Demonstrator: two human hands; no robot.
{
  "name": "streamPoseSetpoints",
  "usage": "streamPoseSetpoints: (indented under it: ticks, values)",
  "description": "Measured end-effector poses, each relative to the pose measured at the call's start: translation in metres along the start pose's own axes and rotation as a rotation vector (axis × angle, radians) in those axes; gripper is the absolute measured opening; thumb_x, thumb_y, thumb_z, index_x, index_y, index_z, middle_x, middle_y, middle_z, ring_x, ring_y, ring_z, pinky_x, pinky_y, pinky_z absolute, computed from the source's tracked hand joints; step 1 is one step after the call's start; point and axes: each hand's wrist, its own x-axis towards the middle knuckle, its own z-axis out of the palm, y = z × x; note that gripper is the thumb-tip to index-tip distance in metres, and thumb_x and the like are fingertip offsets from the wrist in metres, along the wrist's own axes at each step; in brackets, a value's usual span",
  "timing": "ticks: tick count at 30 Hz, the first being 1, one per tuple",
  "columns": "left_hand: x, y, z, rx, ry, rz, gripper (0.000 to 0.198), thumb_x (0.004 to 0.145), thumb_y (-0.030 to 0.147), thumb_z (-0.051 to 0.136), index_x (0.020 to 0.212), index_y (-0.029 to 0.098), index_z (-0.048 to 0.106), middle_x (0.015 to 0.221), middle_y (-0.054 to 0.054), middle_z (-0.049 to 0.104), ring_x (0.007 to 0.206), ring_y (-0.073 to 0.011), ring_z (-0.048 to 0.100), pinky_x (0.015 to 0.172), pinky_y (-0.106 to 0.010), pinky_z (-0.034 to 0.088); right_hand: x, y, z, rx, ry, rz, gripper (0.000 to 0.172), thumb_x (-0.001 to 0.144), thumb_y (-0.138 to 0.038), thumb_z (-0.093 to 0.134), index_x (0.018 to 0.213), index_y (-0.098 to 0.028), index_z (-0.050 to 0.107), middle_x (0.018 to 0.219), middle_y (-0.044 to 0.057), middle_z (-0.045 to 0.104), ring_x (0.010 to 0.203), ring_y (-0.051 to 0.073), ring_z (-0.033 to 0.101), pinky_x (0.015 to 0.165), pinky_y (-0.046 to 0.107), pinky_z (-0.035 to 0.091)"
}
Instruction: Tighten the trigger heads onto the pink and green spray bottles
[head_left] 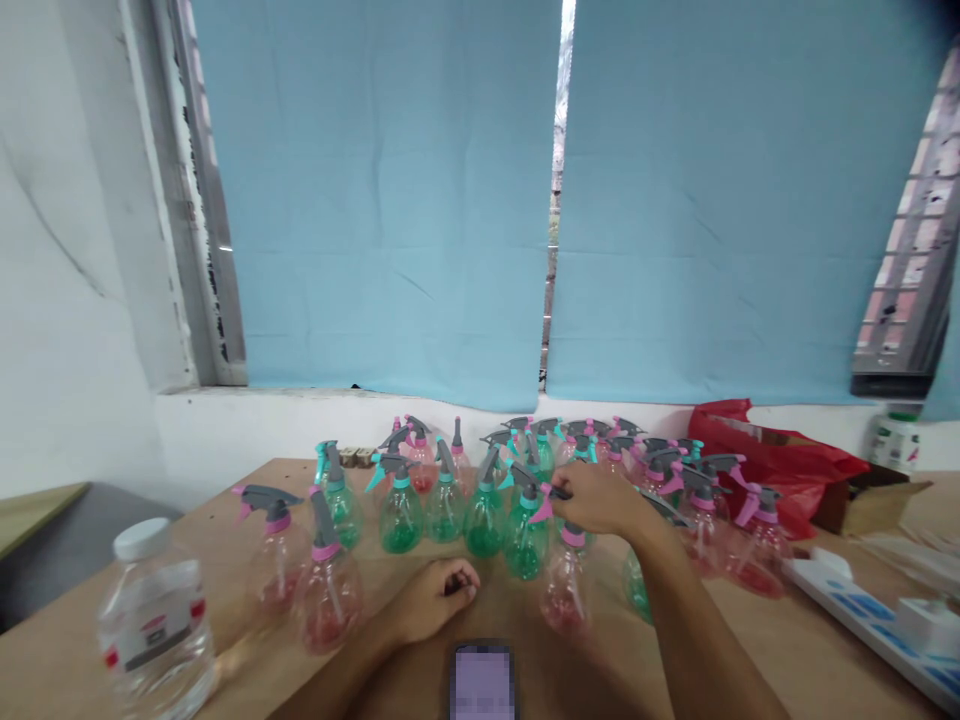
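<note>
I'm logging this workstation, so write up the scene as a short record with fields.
Right hand: fingers on the grey-and-pink spray head of a pink spray bottle
Left hand: loosely curled, nothing visible in it
Green spray bottles: several, standing mid-table beyond the left hand
Phone: at the bottom edge of the view, between the forearms
Left side: clear water bottle with a white cap
Right side: red plastic bag, white-and-blue power strip
Backdrop: blue curtains
</note>
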Motion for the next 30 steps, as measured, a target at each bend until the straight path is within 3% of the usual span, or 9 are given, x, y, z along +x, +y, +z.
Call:
streamPoseSetpoints:
  ticks: [9,16,22,30]
  values:
    - [-0.001,0.003,-0.001,0.028,0.000,-0.003,0.020,0.089,0.032,0.055,0.096,0.019,0.068,0.081,0.000,0.064,0.075,-0.0164,0.055,0.067,-0.025,0.039,0.007,-0.045,0.028,0.175,0.087,-0.179,0.012,0.082,-0.029,0.060,0.079,-0.020,0.068,0.073,0.001,0.067,0.066,0.014,0.055,0.059,0.025,0.027]
    - [0.000,-0.001,0.000,0.028,0.016,0.018,0.017,0.088,0.031,0.057,0.096,0.019,0.067,0.083,0.001,0.064,0.074,-0.0156,0.054,0.067,-0.024,0.038,0.024,-0.051,0.061,0.503,0.239,-0.234,0.015,0.083,-0.028,0.061,0.093,-0.022,0.071,0.082,0.002,0.071,0.074,0.017,0.062,0.066,0.024,0.038]
    - [0.000,-0.004,0.002,-0.003,0.003,0.022,0.017,0.088,0.031,0.057,0.096,0.019,0.067,0.082,0.001,0.064,0.073,-0.0154,0.054,0.066,-0.024,0.037,0.030,-0.051,0.090,0.790,0.168,-0.408,0.017,0.086,-0.032,0.062,0.095,-0.021,0.071,0.072,-0.002,0.064,0.059,0.012,0.056,0.058,0.022,0.041]
    - [0.000,-0.004,0.001,-0.024,0.016,0.064,0.013,0.089,0.028,0.056,0.088,0.019,0.064,0.080,0.001,0.063,0.072,-0.0147,0.054,0.066,-0.024,0.037,0.035,-0.052,0.135,1.257,0.263,-0.258,0.031,0.081,-0.044,0.071,0.099,-0.019,0.071,0.069,0.000,0.062,0.053,0.011,0.052,0.047,0.021,0.042]
